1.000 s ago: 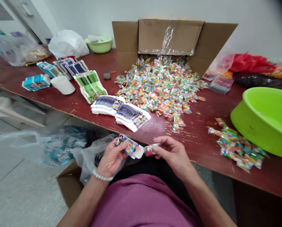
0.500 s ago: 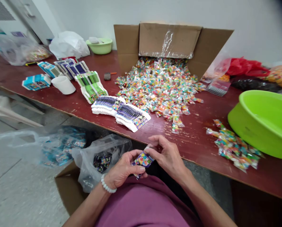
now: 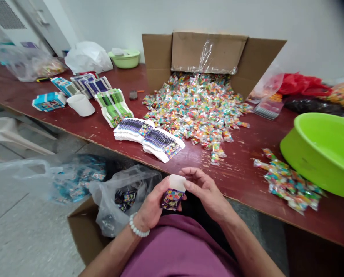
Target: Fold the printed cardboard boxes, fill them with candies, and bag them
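Note:
My left hand, with a pale bead bracelet at the wrist, is closed around a small purple candy box printed with colourful sweets. Its white end flap stands up at the top. My right hand is beside the box with its fingers apart, the thumb tip at the flap's right edge. Just beyond, on the dark red table, lie fanned stacks of flat purple cartons. Behind them spreads a heap of wrapped candies spilling from a cardboard box tipped on its side.
A green basin and a small candy pile are at the right. Green cartons, a white cup and blue cartons stand at the left. Below the table edge, a plastic bag holds dark packs.
The candy box has turned more upright, and its white flap now shows raised. My right fingers have drawn slightly away from the box top. The view has shifted a little.

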Demonstrator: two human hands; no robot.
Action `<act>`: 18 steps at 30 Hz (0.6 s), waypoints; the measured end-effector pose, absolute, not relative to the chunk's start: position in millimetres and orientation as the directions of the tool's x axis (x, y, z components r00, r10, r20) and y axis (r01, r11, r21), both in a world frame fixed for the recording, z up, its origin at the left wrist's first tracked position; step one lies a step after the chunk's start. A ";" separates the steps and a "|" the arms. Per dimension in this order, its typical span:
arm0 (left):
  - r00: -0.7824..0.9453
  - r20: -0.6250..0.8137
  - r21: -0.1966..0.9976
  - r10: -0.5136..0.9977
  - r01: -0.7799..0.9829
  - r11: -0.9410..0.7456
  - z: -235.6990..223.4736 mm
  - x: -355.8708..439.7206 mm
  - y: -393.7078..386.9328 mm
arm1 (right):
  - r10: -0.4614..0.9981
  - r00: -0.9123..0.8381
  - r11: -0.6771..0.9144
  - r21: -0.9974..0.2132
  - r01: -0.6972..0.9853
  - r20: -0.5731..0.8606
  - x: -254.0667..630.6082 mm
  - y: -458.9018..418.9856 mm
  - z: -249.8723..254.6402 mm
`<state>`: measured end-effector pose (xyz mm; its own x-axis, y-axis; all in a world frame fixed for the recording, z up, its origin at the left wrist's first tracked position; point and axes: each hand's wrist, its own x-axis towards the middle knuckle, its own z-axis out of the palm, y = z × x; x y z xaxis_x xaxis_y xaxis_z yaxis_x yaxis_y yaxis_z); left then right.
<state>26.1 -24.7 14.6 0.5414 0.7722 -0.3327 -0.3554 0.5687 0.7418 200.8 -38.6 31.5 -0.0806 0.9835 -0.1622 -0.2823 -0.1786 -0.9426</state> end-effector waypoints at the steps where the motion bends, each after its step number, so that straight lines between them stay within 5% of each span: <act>1: 0.530 -0.359 0.714 0.768 -0.374 0.592 14.0 27.0 -25.5 | 0.980 -0.113 -0.194 -0.932 -0.308 -0.166 197.8 -39.8 31.7; 8: 0.457 -0.360 0.768 0.814 -0.351 0.536 18.1 32.6 -27.9 | 0.991 -0.066 -0.130 -0.950 -0.285 -0.116 181.9 -41.1 23.2; 11: 0.484 -0.417 0.711 0.770 -0.355 0.608 20.5 33.6 -25.4 | 0.995 0.045 0.090 -0.993 -0.070 0.087 186.7 -39.7 21.7; 14: 0.563 -0.484 0.567 0.670 -0.381 0.730 21.3 32.8 -21.6 | 0.944 -0.072 0.329 -0.931 0.159 0.322 194.1 -38.9 25.1; 18: 0.521 -0.506 0.584 0.687 -0.379 0.718 21.0 31.5 -20.0 | 0.962 -0.118 0.269 -0.928 0.259 0.246 195.1 -37.5 27.6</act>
